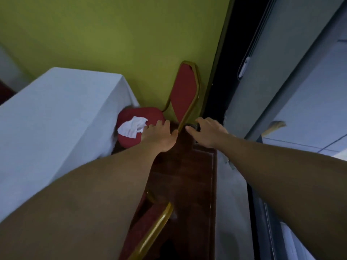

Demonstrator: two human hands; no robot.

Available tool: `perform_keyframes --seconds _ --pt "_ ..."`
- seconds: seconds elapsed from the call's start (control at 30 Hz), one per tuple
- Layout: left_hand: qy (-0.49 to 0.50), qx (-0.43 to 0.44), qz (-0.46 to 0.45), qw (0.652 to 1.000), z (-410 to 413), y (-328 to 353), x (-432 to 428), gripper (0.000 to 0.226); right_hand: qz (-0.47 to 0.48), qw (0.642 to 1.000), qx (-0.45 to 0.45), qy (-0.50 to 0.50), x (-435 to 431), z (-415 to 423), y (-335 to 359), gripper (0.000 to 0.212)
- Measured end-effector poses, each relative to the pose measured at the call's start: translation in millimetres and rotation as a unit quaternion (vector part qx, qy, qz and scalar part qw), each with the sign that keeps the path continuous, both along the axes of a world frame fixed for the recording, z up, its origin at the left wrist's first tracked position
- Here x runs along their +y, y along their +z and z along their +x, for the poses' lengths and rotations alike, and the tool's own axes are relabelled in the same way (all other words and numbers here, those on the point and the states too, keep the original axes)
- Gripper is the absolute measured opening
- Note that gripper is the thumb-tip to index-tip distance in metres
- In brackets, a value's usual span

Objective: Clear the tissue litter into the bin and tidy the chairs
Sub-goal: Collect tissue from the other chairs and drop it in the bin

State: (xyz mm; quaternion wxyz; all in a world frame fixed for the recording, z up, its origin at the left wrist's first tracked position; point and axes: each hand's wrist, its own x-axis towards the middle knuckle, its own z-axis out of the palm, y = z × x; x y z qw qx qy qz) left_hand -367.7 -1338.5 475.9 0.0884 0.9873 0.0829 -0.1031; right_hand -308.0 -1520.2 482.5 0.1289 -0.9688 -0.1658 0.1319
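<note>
You've got a red padded chair [150, 113] w/ gold frame, seat tucked partly under the white cloth, back upright at 12 o'clock. Crumpled white tissue [132, 126] lies on the seat, approx. 9 o'clock side. Second gold-framed chair [154, 229] at 6 o'clock, mostly hidden.

A table with a white cloth [56, 113] fills the left side. The cloth hangs down over the edge. Behind it is a green wall [112, 38]. The floor is dark brown wood [180, 166]. On the right is a grey sliding door [293, 76] with a small white handle [244, 67] on its frame.
</note>
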Motion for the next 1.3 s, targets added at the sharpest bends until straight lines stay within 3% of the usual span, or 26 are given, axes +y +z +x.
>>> perform_keyframes --seconds 0.17,0.37,0.83,1.3 --pt "0.048 -0.004 0.009 0.999 28.5 3.5 39.0 0.065 0.010 0.999 0.005 0.038 47.2 44.0 6.1 0.080" --pt "0.118 -0.001 0.015 0.993 36.0 -1.7 87.0 0.063 -0.004 0.992 0.001 0.122 108.3 76.6 0.5 0.072" --pt "0.313 0.045 0.020 0.949 104.8 -31.5 155.0 0.065 -0.018 0.952 0.019 0.304 221.6 214.4 -50.7 0.074" --pt "0.342 0.059 -0.043 0.937 215.5 -96.3 154.5 0.070 -0.015 0.947 0.081 0.309 233.1 321.9 -100.1 0.081"
